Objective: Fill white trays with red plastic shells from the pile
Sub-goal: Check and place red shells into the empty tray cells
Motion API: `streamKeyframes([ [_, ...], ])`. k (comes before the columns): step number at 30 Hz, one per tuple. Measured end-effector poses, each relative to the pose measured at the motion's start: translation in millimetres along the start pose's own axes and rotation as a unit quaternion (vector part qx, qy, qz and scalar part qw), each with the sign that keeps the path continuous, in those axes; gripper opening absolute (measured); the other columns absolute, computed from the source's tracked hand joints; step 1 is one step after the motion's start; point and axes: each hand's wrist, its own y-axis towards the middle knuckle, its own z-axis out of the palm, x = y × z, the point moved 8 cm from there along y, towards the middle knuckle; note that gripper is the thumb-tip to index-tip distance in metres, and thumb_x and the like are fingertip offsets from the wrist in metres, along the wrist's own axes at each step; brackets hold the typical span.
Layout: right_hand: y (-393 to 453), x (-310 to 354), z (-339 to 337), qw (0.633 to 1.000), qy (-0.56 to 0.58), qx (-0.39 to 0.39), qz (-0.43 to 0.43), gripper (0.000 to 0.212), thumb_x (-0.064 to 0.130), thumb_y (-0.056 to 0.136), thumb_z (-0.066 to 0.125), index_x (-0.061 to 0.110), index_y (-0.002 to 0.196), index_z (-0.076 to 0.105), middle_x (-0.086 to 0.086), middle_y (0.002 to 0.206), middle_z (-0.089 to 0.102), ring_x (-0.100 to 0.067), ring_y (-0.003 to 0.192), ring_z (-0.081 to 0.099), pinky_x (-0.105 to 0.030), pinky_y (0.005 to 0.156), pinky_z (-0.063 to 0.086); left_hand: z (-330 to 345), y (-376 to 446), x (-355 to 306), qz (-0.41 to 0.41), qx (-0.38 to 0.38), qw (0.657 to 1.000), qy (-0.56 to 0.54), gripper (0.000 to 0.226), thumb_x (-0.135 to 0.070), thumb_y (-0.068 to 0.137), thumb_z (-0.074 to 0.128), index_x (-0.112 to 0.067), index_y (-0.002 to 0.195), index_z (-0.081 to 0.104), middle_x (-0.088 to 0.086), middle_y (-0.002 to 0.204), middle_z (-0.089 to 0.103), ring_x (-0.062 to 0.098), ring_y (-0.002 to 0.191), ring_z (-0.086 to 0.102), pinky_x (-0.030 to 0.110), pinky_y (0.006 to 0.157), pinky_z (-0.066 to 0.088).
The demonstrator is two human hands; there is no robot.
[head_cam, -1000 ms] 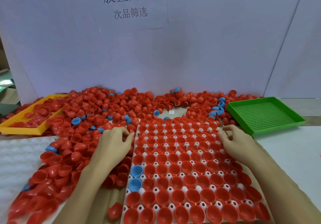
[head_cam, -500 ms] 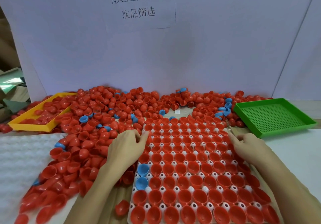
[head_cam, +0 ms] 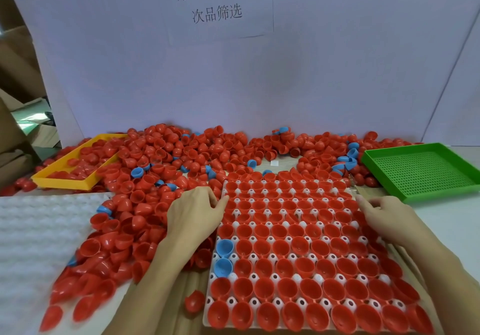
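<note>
Your left hand [head_cam: 193,214] lay flat with relaxed fingers at the left edge of the white tray [head_cam: 211,277]. Your right hand [head_cam: 384,214] rested at its right edge, fingers straight and holding nothing.

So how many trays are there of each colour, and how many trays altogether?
White trays: 2, one full of shells, one bare.
Yellow tray: 1.
Green tray: 1.
Total: 4 trays.
</note>
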Motion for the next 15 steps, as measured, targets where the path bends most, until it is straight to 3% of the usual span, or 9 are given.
streamKeyframes([
  [3, -3, 3, 0, 1.0, -0.001, 0.004, 0.003, 0.052, 0.058, 0.105, 0.042, 0.016, 0.112, 0.073, -0.008, 0.093, 0.071, -0.031, 0.09, 0.065, -0.042, 0.087, 0.056, -1, -4, -4, 0.009, -0.008, 0.999, 0.031, 0.047, -0.051, 0.104, 0.053, -0.022, 0.071, 0.068, -0.008, 0.059, 0.06, 0.009, 0.055, 0.056, 0.028, 0.06, 0.047],
  [6, -4, 1, -2, 1.0, -0.019, 0.005, 0.008, 0.05, 0.057, 0.105, 0.042, 0.018, 0.104, 0.072, -0.008, 0.087, 0.073, -0.032, 0.083, 0.069, -0.047, 0.087, 0.059, -5, -6, -4, 0.007, -0.018, 0.998, 0.052, 0.05, -0.051, 0.106, 0.049, -0.02, 0.068, 0.062, -0.008, 0.058, 0.055, 0.01, 0.055, 0.053, 0.037, 0.08, 0.054],
  [9, -3, -2, -2, 0.999, -0.031, 0.005, 0.013, 0.05, 0.052, 0.106, 0.042, 0.014, 0.09, 0.07, -0.009, 0.078, 0.072, -0.031, 0.076, 0.07, -0.048, 0.084, 0.06, -1, -9, -5, 0.002, -0.001, 0.996, 0.093, 0.049, -0.051, 0.107, 0.043, -0.021, 0.072, 0.059, -0.008, 0.064, 0.058, 0.011, 0.062, 0.055, 0.038, 0.096, 0.046],
  [15, 0, -6, -2, 1.0, -0.004, -0.001, 0.021, 0.06, 0.047, 0.107, 0.044, -0.001, 0.089, 0.074, -0.014, 0.07, 0.073, -0.032, 0.07, 0.07, -0.049, 0.079, 0.062, 10, -8, -3, -0.003, 0.059, 0.998, 0.032, 0.048, -0.041, 0.109, 0.043, -0.019, 0.067, 0.049, -0.006, 0.064, 0.055, 0.015, 0.061, 0.053, 0.045, 0.095, 0.051],
])
